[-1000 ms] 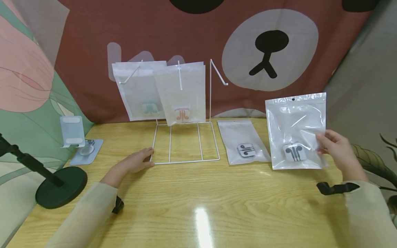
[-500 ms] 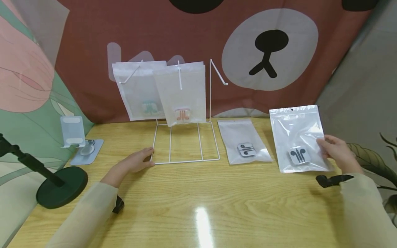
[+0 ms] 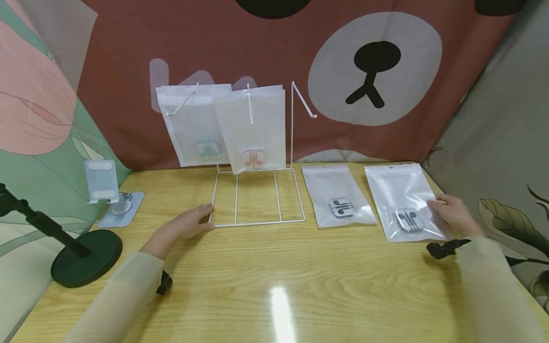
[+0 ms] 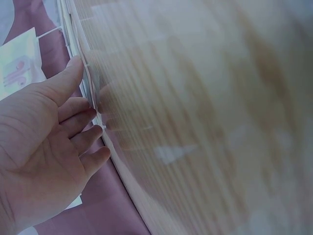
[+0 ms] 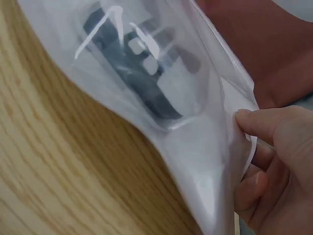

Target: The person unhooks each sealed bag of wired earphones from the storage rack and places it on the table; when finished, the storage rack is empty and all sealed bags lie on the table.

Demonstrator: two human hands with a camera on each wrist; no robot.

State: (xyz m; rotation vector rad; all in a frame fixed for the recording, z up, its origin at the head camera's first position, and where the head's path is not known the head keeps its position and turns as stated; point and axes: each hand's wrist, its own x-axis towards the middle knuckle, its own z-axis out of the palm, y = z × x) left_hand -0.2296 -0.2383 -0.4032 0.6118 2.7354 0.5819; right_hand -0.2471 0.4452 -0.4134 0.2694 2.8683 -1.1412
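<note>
At the table's right, my right hand [image 3: 455, 214] pinches the right edge of a white zip bag [image 3: 388, 183] with a clear front. The right wrist view shows the thumb on one side of the bag [image 5: 195, 142] and fingers behind it. Inside is a boxed pair of dark earphones [image 3: 409, 219]. The bag's lower right side is lifted and bowed. My left hand [image 3: 186, 224] touches the front left corner of a white wire display rack [image 3: 253, 224], its fingers relaxed in the left wrist view.
Another bag [image 3: 326, 183] with dark earphones lies between rack and held bag. On the rack hang a bag with green earphones [image 3: 193, 124] and one with pink earphones [image 3: 253, 119]; the right hook [image 3: 304, 100] is bare. At left are a phone stand [image 3: 101, 181] and a round-based stand [image 3: 86, 259].
The right hand has lowered its bag from a raised, upright position to the table beside the other bag, moving slightly left at the end. The left hand and rack have not moved.
</note>
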